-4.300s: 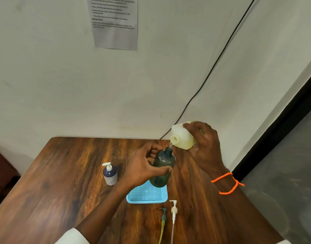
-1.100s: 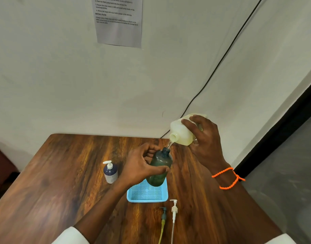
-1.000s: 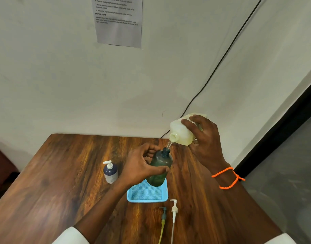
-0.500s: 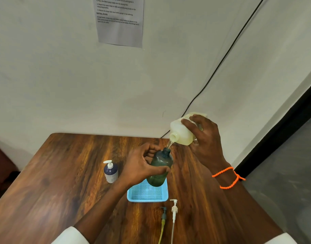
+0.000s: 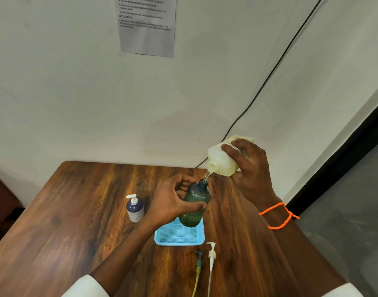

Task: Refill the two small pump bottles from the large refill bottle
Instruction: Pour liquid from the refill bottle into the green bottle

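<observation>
Soap from the big refill bottle [image 5: 223,160] ran down in a thin stream [image 5: 206,175] into the open top of the green bottle [image 5: 195,205]. The right hand [image 5: 251,168] held the big pale bottle up in the air with its fingers curled round it, and the bottle was tipped so its mouth pointed down and to the left. The left hand [image 5: 170,202] was wrapped round the green bottle, thumb in front, and held it a bit tilted above the far edge of the blue tray [image 5: 179,235]. I could not tell if the green bottle touched the tray. The small purple bottle [image 5: 135,209] stood upright on the wooden table [image 5: 66,221], to the left of the left hand, and its white pump was on. Two loose pumps lay flat on the table just in front of the tray, side by side: a dark pump [image 5: 198,259] with a yellow tube and a white pump [image 5: 211,252] with a pale tube. An orange bead band [image 5: 279,215] went round the right wrist. A sheet of paper [image 5: 147,24] with small print hung on the wall, and a black cable [image 5: 269,76] ran down the wall behind the table.
</observation>
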